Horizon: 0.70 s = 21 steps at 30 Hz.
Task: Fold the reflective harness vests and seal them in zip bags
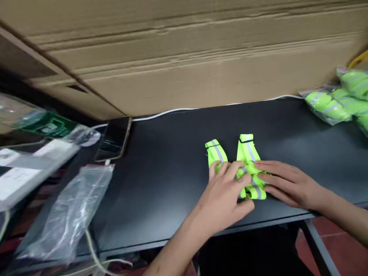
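A neon-green garment with grey reflective stripes (247, 153) lies folded on the black table (172, 184), two strap ends pointing away from me. My left hand (225, 191) rests on its near left part, fingers curled and pressing the fabric. My right hand (284, 182) lies flat over its right side, fingers stretched out toward the left and touching the cloth. The near part of the garment is hidden under both hands.
Bagged neon-green garments (339, 101) are piled at the far right. A phone (115, 140) on a white cable (172, 112) lies at the table's back left. Clear plastic bags (71, 211) hang over the left edge. Large cardboard sheets (186, 57) stand behind the table.
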Each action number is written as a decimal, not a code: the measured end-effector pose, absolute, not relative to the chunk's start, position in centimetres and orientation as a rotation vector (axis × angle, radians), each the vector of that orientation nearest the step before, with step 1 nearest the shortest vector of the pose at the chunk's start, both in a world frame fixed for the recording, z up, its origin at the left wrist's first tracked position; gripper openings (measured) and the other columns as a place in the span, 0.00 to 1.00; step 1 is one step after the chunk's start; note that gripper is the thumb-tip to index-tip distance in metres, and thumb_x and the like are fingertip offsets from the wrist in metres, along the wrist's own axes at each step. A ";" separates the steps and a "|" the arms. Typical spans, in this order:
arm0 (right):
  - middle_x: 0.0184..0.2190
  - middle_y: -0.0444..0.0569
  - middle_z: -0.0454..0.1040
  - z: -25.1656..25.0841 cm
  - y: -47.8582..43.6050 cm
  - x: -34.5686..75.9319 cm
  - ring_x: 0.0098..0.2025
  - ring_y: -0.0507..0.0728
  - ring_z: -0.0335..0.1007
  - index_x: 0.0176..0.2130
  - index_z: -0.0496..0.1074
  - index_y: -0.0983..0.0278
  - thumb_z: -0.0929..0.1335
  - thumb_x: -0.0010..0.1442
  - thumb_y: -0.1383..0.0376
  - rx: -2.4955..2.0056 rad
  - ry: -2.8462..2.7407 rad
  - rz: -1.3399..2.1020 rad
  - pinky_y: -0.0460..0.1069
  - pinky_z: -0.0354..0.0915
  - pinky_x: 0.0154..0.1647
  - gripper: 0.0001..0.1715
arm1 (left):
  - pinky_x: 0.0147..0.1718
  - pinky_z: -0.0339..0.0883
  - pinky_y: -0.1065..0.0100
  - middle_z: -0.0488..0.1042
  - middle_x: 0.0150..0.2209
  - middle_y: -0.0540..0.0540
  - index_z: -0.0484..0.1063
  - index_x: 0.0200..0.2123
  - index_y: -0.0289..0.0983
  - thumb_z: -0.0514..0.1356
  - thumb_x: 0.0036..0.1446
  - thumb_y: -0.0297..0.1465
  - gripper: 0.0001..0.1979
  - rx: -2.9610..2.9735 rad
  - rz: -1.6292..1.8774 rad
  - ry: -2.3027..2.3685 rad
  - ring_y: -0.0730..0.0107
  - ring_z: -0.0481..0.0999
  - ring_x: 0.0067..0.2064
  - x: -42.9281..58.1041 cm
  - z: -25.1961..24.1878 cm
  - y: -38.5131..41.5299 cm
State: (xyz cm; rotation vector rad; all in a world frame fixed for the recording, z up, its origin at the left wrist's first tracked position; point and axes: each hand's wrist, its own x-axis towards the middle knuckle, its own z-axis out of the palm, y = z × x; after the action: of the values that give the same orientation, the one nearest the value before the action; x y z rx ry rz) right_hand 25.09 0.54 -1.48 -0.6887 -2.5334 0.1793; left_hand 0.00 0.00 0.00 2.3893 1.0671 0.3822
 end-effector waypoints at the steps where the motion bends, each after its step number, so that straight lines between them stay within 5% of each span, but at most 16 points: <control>1: 0.58 0.66 0.71 -1.4 0.3 24.9 0.65 0.62 0.64 0.57 0.68 0.74 0.66 0.69 0.65 -0.701 -2.554 0.177 0.57 0.69 0.61 0.21 | 0.58 0.52 0.45 0.67 0.53 0.44 0.70 0.38 0.38 0.60 0.56 0.30 0.06 2.392 0.387 1.061 0.57 0.65 0.50 0.0 0.1 0.0; 4: 0.58 0.69 0.71 -1.3 -0.4 24.3 0.64 0.66 0.65 0.60 0.66 0.76 0.66 0.69 0.56 -0.719 -2.605 0.139 0.60 0.72 0.59 0.30 | 0.59 0.53 0.45 0.67 0.52 0.44 0.70 0.39 0.39 0.60 0.54 0.29 0.07 2.382 0.427 1.032 0.57 0.66 0.50 0.0 0.3 0.1; 10: 0.52 0.65 0.76 -1.2 -0.6 23.6 0.57 0.65 0.73 0.56 0.70 0.74 0.63 0.69 0.72 -0.679 -2.657 -0.003 0.58 0.76 0.54 0.18 | 0.53 0.68 0.54 0.64 0.49 0.40 0.69 0.49 0.37 0.59 0.51 0.23 0.19 2.299 0.583 0.968 0.55 0.64 0.55 -1.1 -0.4 -0.5; 12: 0.52 0.66 0.76 -1.3 -0.8 23.7 0.56 0.67 0.74 0.55 0.70 0.74 0.63 0.68 0.73 -0.668 -2.666 -0.051 0.59 0.77 0.52 0.17 | 0.57 0.66 0.51 0.67 0.48 0.39 0.66 0.52 0.34 0.60 0.51 0.23 0.23 2.335 0.632 0.975 0.53 0.63 0.56 -1.5 -0.9 -1.3; 16: 0.54 0.69 0.74 -1.5 -1.5 23.7 0.57 0.70 0.73 0.55 0.69 0.73 0.63 0.65 0.77 -0.725 -2.717 -0.081 0.61 0.77 0.51 0.19 | 0.61 0.59 0.41 0.72 0.50 0.40 0.69 0.51 0.34 0.61 0.61 0.26 0.15 2.504 0.692 1.140 0.50 0.64 0.57 -1.7 -1.6 -3.4; 21: 0.57 0.74 0.68 -1.5 -2.4 23.1 0.59 0.75 0.70 0.58 0.66 0.66 0.64 0.70 0.58 -0.737 -2.764 0.001 0.65 0.76 0.49 0.22 | 0.53 0.71 0.51 0.74 0.52 0.39 0.71 0.52 0.33 0.62 0.64 0.24 0.13 2.540 0.736 1.226 0.50 0.64 0.58 -1.6 -2.0 -5.2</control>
State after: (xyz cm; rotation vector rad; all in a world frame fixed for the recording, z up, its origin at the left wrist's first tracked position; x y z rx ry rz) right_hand 23.13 -2.45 -1.47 -0.7374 -2.7643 0.0006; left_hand -1.55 -5.18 -1.98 2.5402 1.2262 0.7359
